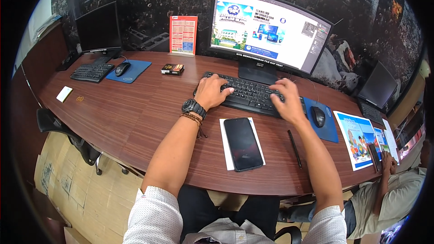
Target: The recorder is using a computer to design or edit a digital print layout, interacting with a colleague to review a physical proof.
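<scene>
My left hand (211,91) rests on the left end of a black keyboard (248,94), fingers bent over the keys and thumb stretched out to the side. Over the keyboard's right part hovers or rests my right hand (288,100), its fingers apart; contact with the keys is hard to make out. Neither hand holds anything. A black watch (194,107) and a beaded bracelet circle my left wrist. Behind the keyboard stands a lit monitor (271,25) showing a colourful page layout. A dark phone (244,144) lies on a white sheet (225,147) between my forearms.
Right of my hand, a black mouse (318,116) sits on a blue pad (331,132). A black pen (294,149) lies beside my right forearm. Printed sheets (352,142) and a seated person (389,196) are at far right. A small box (172,69) and second monitor (98,27) stand left.
</scene>
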Tool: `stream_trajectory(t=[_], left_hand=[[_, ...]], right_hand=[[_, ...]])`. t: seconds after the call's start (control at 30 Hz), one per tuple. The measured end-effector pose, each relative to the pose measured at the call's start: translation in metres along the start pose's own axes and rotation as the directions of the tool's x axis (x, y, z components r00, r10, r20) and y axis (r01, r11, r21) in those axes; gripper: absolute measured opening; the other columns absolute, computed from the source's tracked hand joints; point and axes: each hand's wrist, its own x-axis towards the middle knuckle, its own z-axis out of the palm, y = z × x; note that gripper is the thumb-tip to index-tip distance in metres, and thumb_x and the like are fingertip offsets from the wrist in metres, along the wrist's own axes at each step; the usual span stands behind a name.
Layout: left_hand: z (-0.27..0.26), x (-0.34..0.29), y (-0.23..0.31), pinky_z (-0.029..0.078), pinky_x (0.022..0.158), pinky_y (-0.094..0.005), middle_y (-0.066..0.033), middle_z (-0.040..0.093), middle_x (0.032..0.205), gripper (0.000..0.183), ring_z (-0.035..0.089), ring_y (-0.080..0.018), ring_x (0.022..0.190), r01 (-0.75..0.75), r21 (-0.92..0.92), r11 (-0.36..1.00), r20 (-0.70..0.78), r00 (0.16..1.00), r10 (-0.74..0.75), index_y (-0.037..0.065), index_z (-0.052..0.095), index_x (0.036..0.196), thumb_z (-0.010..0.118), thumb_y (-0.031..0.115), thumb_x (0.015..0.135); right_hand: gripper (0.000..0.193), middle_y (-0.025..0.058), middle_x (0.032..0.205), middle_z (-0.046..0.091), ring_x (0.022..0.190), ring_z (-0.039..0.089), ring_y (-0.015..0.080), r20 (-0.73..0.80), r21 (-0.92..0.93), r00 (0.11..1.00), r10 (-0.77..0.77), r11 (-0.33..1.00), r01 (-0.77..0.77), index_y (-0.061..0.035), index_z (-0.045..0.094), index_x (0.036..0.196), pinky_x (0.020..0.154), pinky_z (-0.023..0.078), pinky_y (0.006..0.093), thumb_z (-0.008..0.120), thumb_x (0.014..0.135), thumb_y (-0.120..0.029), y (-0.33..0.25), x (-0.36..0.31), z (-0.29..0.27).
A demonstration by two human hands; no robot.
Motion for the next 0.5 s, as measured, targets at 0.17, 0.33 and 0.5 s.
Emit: stream_trajectory(t=[0.17, 0.33, 0.5], left_hand=[[0.003, 0.002, 0.004, 0.046, 0.095, -0.0463, -0.0183, 0.069, 0.104, 0.039, 0.064, -0.0366, 0.100, -0.037, 0.006, 0.999, 0.000, 0.999, 0.037, 0.003, 0.072, 0.110, 0.069, 0.035, 0.088], [0.009, -0.002, 0.004, 0.042, 0.099, -0.0458, -0.0159, 0.068, 0.105, 0.036, 0.058, -0.0352, 0.104, -0.067, 0.122, 0.990, -0.010, 0.998, 0.069, 0.005, 0.072, 0.111, 0.067, 0.034, 0.090], [0.016, -0.002, 0.001, 0.045, 0.099, -0.0449, -0.0163, 0.062, 0.113, 0.033, 0.056, -0.0334, 0.111, 0.026, 0.000, 1.000, 0.119, 0.993, -0.026, 0.003, 0.075, 0.103, 0.069, 0.033, 0.089]], right_hand=[[0.022, 0.0138, 0.116, 0.056, 0.120, 0.048, 0.0344, 0.138, 0.021, 0.989, 0.060, 0.998, -0.063, -0.0086, 0.071, 0.105, 0.106, 0.038, 0.0444, 0.064, 0.085, -0.011, -0.009, 0.014, 0.050], [0.023, 0.0132, 0.115, 0.057, 0.119, 0.049, 0.0342, 0.134, -0.006, 0.987, 0.086, 0.996, -0.086, -0.0091, 0.071, 0.107, 0.104, 0.039, 0.0438, 0.066, 0.085, -0.012, -0.014, 0.016, 0.070], [0.024, 0.0128, 0.115, 0.057, 0.117, 0.050, 0.0348, 0.102, -0.127, 0.981, 0.163, 0.981, -0.150, -0.0096, 0.070, 0.108, 0.101, 0.041, 0.0442, 0.068, 0.085, -0.015, -0.029, 0.017, 0.078]])
